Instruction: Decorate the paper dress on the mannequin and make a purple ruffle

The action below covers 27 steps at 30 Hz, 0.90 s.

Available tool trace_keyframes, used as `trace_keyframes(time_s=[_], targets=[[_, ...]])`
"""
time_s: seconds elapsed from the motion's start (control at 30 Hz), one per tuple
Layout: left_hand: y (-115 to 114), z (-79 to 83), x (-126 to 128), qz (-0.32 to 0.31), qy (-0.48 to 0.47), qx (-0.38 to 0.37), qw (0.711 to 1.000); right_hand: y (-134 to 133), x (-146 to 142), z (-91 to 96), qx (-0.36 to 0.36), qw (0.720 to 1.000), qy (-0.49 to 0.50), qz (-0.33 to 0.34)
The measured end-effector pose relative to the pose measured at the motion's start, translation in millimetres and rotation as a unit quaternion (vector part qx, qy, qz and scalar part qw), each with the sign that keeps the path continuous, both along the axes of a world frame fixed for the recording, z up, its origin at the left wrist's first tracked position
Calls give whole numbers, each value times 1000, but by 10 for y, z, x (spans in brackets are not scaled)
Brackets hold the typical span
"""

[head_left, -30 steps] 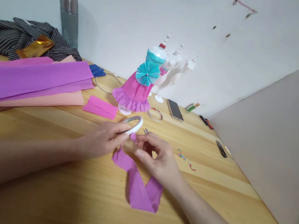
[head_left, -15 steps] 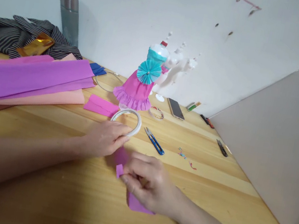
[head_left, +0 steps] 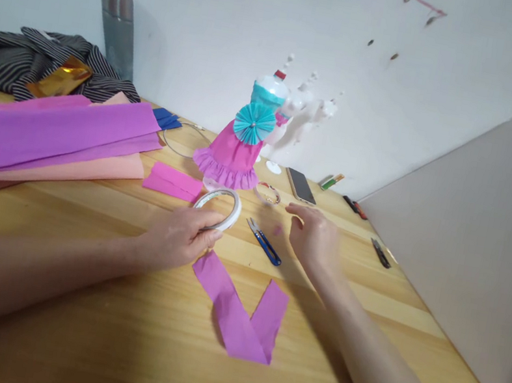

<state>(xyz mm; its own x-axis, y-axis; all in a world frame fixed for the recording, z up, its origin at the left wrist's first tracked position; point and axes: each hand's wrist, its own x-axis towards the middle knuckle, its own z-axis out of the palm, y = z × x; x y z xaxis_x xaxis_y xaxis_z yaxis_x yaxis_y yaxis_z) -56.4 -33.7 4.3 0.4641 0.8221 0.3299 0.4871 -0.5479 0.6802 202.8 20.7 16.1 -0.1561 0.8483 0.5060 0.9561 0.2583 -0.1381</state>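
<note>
My left hand (head_left: 187, 232) grips a roll of white tape (head_left: 232, 216) by its near rim, fingers closed over it. Just below those fingers, a strip of purple crepe paper (head_left: 233, 319) lies folded into a V on the table; I cannot tell whether its upper end touches the hand. My right hand (head_left: 314, 238) is raised over the table to the right, index finger stretched out and thumb apart, holding nothing. A small blurred purple scrap (head_left: 277, 230) shows just left of it. Between the hands lie blue thread snips (head_left: 266, 246).
Behind the tape stands a small dress form (head_left: 238, 149) in a pink paper skirt with a turquoise rosette. Purple and peach crepe sheets (head_left: 59, 127) cover the left side. A folded pink paper (head_left: 172, 181), a phone (head_left: 301, 186) and a black cutter (head_left: 380, 253) lie around.
My right hand has let go of the purple paper and moved up and right, its fingers opening. The strip now lies on the table. My left hand still holds the tape, tilted slightly.
</note>
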Motion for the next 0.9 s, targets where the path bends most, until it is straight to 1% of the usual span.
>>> trace_keyframes(time_s=[0.07,0.1,0.17,0.23,0.3,0.4,0.53,0.6,0.67,0.73,0.8,0.9], targets=[[-1,7,5,-6,-7,7,1000,-29,-17,23,-12,1000,-21,-15],[-2,12,6,-8,-11,8,1000,-50,-36,36,-38,999,-30,-19],[-9,23,4,-19,-22,1,1000,-100,-90,52,-125,991,-45,-19],[-21,30,-5,-40,-41,-25,998,-148,-152,46,-207,976,-62,3],[-37,30,-16,-69,-72,-68,993,-184,-207,19,-239,967,-77,42],[-59,27,-25,-102,-132,-138,976,-205,-258,-31,-236,965,-87,69],[-59,35,-15,-128,-212,-209,946,-215,-286,-60,-220,968,-101,63],[-47,38,-7,-128,-227,-232,937,-232,-302,-55,-215,969,-106,65],[-35,39,-2,-114,-224,-249,935,-256,-323,-46,-201,973,-100,61],[-27,38,-4,-96,-209,-254,939,-279,-342,-42,-177,978,-88,65],[-25,43,-11,-82,-190,-237,949,-294,-356,-48,-168,979,-83,75],[-27,69,-23,-59,-165,-206,963,-300,-365,-68,-176,976,-95,83]])
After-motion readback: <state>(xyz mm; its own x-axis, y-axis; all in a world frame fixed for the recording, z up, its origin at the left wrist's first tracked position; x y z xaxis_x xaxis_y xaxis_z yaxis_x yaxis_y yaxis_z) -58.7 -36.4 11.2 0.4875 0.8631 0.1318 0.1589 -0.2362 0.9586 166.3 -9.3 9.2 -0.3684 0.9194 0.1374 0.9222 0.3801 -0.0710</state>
